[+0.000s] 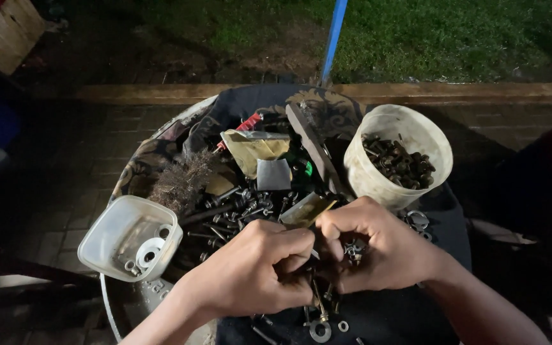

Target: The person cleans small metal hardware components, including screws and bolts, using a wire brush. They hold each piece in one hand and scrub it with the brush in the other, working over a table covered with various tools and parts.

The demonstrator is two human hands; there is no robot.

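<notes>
Both hands meet over the bolt pile on the table. Left hand and right hand pinch a small bolt between them, seemingly mid-threading. Next move needs steady counter-twisting.

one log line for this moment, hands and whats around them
left hand: closed on small hardware | right hand: closed, nuts in palm | pile of bolts ahead | round tub of bolts right | clear square tub with washers left

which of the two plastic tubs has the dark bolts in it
The round white tub on the right, heaped with dark bolts; the squarish clear tub on the left holds only a few washers.
</notes>
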